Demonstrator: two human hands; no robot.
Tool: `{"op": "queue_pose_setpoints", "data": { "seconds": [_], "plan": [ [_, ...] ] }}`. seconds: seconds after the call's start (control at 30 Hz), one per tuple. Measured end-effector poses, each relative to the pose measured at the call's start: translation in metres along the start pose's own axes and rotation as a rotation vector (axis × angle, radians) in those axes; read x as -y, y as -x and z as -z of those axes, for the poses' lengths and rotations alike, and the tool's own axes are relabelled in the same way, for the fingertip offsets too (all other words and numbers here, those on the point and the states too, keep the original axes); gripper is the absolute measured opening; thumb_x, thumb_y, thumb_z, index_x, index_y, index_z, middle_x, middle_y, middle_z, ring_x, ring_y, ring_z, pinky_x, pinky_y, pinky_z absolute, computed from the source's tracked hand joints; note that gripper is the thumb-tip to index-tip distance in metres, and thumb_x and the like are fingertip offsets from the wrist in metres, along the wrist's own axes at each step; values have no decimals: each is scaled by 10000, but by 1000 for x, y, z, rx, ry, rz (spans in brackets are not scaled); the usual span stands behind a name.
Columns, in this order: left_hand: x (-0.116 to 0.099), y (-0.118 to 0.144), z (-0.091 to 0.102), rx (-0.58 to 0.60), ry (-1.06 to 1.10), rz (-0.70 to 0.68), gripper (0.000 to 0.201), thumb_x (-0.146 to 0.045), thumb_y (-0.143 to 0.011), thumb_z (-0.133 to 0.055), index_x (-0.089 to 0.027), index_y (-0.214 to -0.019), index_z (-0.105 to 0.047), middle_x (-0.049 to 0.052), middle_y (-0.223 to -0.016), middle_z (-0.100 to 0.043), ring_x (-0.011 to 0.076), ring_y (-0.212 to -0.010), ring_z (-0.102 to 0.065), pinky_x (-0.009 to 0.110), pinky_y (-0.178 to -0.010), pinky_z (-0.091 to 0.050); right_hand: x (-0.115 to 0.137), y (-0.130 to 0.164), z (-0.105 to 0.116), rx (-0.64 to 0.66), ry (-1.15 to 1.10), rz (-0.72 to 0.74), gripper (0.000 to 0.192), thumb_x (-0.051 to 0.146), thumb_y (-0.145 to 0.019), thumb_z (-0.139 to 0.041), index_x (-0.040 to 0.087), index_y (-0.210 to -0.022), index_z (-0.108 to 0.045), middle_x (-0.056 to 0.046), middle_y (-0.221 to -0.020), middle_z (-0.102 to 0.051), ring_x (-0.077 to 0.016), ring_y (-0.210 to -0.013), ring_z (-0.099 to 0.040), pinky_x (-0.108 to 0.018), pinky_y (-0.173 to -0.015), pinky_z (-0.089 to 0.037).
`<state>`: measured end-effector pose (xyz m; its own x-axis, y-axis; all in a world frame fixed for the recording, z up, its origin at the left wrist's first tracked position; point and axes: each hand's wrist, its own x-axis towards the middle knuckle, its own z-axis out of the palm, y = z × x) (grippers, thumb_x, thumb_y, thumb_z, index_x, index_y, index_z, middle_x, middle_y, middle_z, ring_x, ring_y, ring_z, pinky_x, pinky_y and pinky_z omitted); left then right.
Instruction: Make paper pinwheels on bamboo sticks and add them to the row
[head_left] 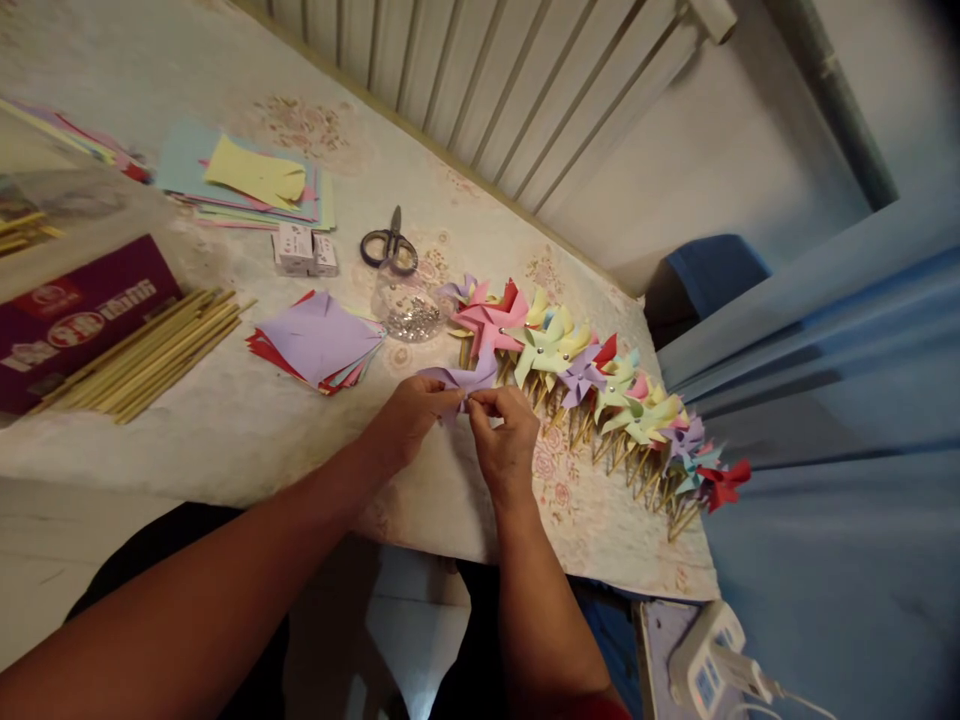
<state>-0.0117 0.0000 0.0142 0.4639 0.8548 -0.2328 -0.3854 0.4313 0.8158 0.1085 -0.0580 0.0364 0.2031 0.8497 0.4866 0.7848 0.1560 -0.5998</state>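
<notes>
Head view: we are looking down at our desk (225, 430).
Left hand (409, 420): pinching the purple pinwheel (461, 382).
Right hand (506, 440): pinching its centre, touching the left.
Pinwheel: hanging just above the desk's near edge.
Beside: finished pinwheels (600, 385), sticks (150, 355), scissors (388, 245).

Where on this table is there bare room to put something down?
Bare cloth lies along the near edge of the table, below the sticks and paper squares. It is crowded around the hands, the pinwheels, scissors and sheets.
</notes>
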Motion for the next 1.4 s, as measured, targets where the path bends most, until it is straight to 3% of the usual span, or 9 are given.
{"op": "queue_pose_setpoints", "data": {
  "seconds": [0.37, 0.8, 1.0, 1.23, 1.4],
  "plan": [
    [3, -3, -1, -21, 2, 12, 141, -283, -608, -741, -160, -615, -672, -12, -619, -604, 99, -600, -501, 237, -607, -374, -9, 0, -1, 14, 1, -4, 138, 210, -875, -618, 215, -747, -666, 6, -721, -612, -148, -714, -570, -280, -713, -448],
    [0, 1, -2, -20, -168, -55, 267, -388, -657, -700, -171, -569, -573, -36, -559, -521, 95, -555, -433, 240, -556, -328, -9, -1, -1, 14, -42, 24, 168, 203, -879, -619, 221, -716, -655, 12, -697, -612, -155, -705, -557, -294, -695, -431],
    [-4, 3, -4, -43, -421, -226, 211, -328, -730, -631, -172, -602, -571, -37, -609, -500, 108, -602, -453, 246, -586, -359, -7, -1, 4, 57, -41, -25, 173, 198, -874, -610, 213, -707, -652, 15, -688, -608, -151, -689, -556, -282, -677, -424],
    [0, 4, -4, -81, -693, -365, 166, -237, -793, -556, -168, -643, -578, -41, -598, -489, 107, -593, -439, 245, -575, -339, 0, 1, 8, 61, 124, 93, 209, 192, -907, -555, 211, -717, -640, -28, -742, -624, -184, -757, -549, -317, -730, -409],
    [1, 5, -4, -120, -762, -399, 126, -198, -781, -542, -179, -658, -561, -52, -570, -485, 108, -582, -429, 241, -565, -326, -5, 3, -1, 7, -90, -131, 183, 213, -867, -582, 207, -689, -624, 17, -667, -604, -152, -651, -553, -280, -653, -427]
  ]
}}
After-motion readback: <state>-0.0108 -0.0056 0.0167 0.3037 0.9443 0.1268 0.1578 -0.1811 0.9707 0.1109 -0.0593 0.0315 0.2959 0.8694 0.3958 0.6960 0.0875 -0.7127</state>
